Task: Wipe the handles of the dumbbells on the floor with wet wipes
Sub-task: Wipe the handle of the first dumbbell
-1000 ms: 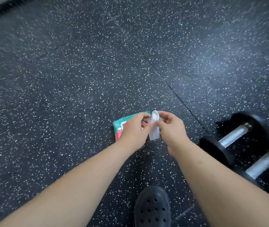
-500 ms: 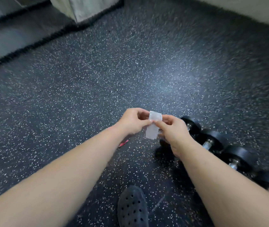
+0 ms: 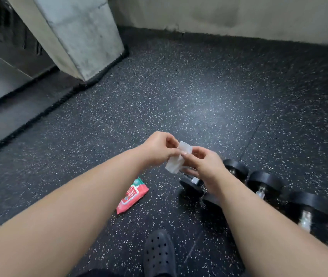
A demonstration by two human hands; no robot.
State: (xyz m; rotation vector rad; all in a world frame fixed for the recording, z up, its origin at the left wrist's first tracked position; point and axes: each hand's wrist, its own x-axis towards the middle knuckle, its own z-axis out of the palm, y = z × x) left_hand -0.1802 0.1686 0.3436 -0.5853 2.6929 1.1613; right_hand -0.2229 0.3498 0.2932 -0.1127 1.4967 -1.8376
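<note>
Unfolding wet wipe (image 3: pixel 176 163): preparation step; wiping judged not yet begun. Left hand (image 3: pixel 159 148) pinches one edge of wipe; right hand (image 3: pixel 205 166) pinches opposite edge, fingers curled. Wipe held in air between hands, above near end of dumbbells (image 3: pixel 265 181) row, apart from them. Wipes pack (image 3: pixel 132 195) lies on floor (image 3: pixel 199 96), left of dumbbells.

Next move, judged: open wipe fully, lower, wrap round metal handle (image 3: pixel 305 217) between black heads.

Floor: dark speckled rubber, seams visible. Concrete pillar (image 3: pixel 79 33) far left; pale wall (image 3: pixel 239 15) behind. Black perforated shoe (image 3: pixel 159 254) at bottom.
</note>
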